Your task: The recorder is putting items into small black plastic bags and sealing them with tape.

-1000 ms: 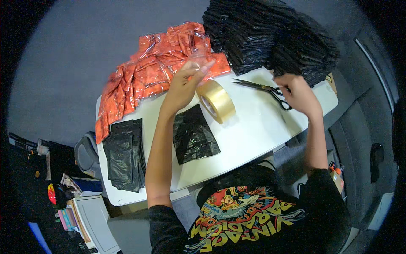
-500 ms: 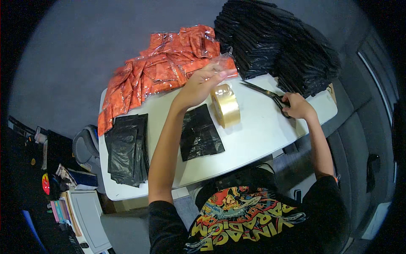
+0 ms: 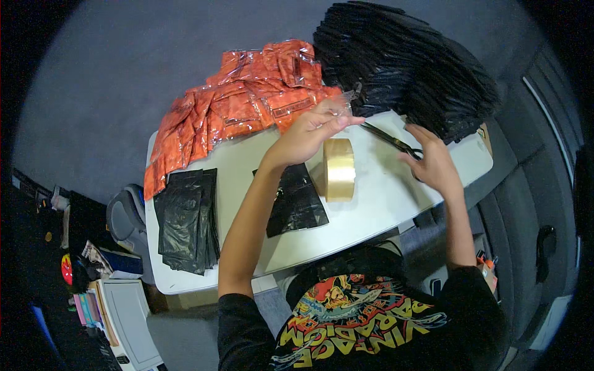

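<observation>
Over the middle of the white table (image 3: 371, 213), my left hand (image 3: 306, 136) is pinched closed on a short clear plastic strip that looks like tape (image 3: 344, 102). Just below its fingers, a thick roll of glossy yellowish packing tape (image 3: 340, 170) stands on its edge. My right hand (image 3: 436, 162) has its fingers spread beside the handles of black scissors (image 3: 391, 140), whose blades point to the upper left. Partly under my left forearm lies a flat black plastic bag (image 3: 296, 201).
Clear-wrapped orange packages (image 3: 235, 99) spread along the table's far left side. A large heap of black plastic bags (image 3: 402, 62) fills the far right. A smaller stack of black bags (image 3: 185, 216) sits at the left. A grey chair (image 3: 127, 213) stands beyond the left edge.
My right hand has let go of the scissors and its fingers have opened. My left hand has shifted slightly right and nearer with the clear strip. The tape roll has turned a little.
</observation>
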A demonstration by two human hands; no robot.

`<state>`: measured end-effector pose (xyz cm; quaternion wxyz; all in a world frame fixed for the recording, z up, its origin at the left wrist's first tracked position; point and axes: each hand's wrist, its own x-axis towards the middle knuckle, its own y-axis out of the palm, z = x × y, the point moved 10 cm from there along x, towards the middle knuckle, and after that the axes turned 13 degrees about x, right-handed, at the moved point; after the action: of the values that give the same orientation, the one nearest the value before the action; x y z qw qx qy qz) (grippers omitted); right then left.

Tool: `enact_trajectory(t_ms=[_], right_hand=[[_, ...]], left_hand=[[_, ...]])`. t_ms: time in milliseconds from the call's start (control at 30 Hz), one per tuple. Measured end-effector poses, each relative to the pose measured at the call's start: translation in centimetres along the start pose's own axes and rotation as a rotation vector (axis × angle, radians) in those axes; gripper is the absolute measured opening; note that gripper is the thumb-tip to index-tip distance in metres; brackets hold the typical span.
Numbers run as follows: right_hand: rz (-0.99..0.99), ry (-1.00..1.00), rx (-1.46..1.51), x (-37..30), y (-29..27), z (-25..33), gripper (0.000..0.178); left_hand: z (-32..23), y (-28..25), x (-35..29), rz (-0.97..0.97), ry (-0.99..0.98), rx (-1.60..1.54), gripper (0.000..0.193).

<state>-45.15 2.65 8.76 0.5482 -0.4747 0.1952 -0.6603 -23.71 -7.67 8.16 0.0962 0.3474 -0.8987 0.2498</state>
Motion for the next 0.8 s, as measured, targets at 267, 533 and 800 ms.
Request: enact_trajectory(t_ms=[267,533,800], right_hand=[[0.086,-0.179,0.641,1.3,9.5,7.6,0.107],[0.132,-0.143,0.510,2.9,9.7,6.9,0.099],[0.080,0.112,0.027,0.0,2.5,-3.7,0.039]], left_hand=[[-1.7,0.2,0.1,-0.084,0.118,0.179,0.035],[-1.0,0.2,-0.1,-0.083,-0.128,-0.033,0.039],[-1.0,0.6,-0.4,-0.064,-0.095,-0.188,0.043]])
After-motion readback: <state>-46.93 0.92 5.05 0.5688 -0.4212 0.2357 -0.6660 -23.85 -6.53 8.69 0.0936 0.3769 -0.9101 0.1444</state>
